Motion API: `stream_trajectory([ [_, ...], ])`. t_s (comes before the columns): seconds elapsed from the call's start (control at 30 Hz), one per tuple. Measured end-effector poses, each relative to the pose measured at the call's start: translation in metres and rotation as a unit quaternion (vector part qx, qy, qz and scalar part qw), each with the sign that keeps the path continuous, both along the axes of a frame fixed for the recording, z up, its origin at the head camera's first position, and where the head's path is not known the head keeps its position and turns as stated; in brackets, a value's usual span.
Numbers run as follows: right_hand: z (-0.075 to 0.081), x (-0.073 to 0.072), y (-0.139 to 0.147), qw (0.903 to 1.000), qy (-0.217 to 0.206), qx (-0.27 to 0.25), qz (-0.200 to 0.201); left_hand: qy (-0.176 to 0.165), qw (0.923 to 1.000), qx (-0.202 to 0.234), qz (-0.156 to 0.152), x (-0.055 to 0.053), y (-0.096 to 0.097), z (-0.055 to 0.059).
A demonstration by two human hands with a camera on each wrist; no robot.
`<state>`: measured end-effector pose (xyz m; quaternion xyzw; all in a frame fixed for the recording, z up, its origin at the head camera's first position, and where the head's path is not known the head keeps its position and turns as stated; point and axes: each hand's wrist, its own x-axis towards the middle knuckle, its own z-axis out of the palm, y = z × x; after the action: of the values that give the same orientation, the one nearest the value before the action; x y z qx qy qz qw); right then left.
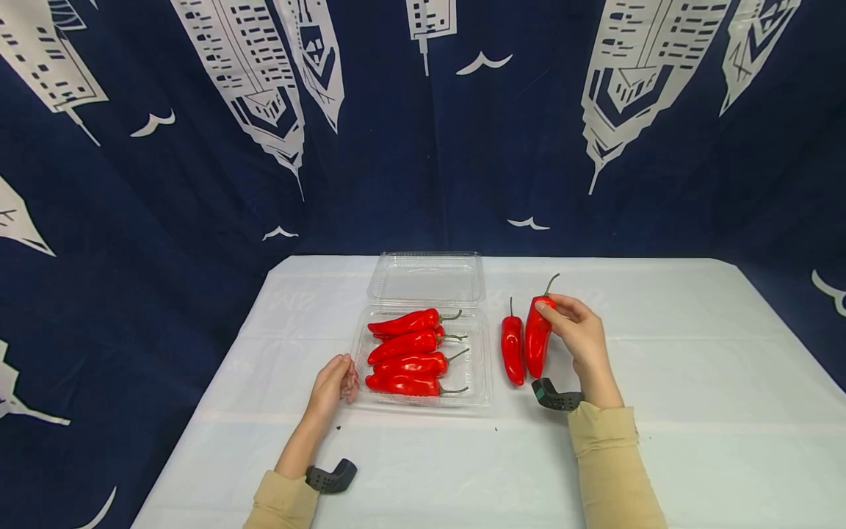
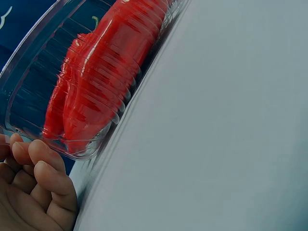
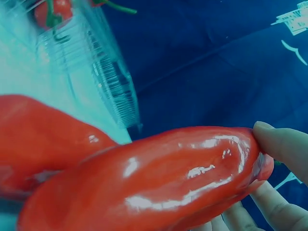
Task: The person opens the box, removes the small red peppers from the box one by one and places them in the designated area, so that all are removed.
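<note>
My right hand (image 1: 580,330) pinches a red pepper (image 1: 538,336) near its stem end, thumb on one side and fingers on the other. In the right wrist view that glossy pepper (image 3: 144,183) fills much of the foreground. Just left of it, another red pepper (image 1: 512,350) lies on the table with its stem pointing away. My left hand (image 1: 333,383) rests at the left side of a clear plastic container (image 1: 481,386), its fingers loosely curled by the rim (image 2: 12,86). Several red peppers (image 1: 410,364) lie sideways inside, stems to the right.
The container's clear lid (image 1: 426,279) lies folded open toward the back. A white cloth covers the table (image 1: 694,411), and a dark blue patterned curtain (image 1: 436,169) hangs behind it. Each wrist wears a black device (image 1: 333,477).
</note>
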<state>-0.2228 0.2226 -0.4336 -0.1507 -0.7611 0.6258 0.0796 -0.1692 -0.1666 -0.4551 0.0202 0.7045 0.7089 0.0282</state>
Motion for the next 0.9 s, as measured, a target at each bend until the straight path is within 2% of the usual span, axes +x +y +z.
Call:
stream_trajectory([
  [0.17, 0.006, 0.006, -0.004, 0.9999, -0.007, -0.009, 0.009, -0.001, 1.0, -0.003, 0.0, 0.0, 0.0, 0.0],
  [0.43, -0.009, 0.001, -0.001, 0.9998, -0.016, -0.013, 0.007, 0.0, 1.0, -0.005, 0.0, 0.0, 0.0, 0.0],
  [0.67, -0.012, 0.0, -0.004, 0.999, -0.039, -0.019, -0.009, 0.0, 1.0, -0.001, -0.001, 0.0, 0.0, -0.001],
  [0.9, -0.014, -0.001, -0.005, 0.9986, -0.053, 0.0, 0.001, 0.0, 1.0, 0.0, -0.002, 0.0, 0.0, 0.0],
])
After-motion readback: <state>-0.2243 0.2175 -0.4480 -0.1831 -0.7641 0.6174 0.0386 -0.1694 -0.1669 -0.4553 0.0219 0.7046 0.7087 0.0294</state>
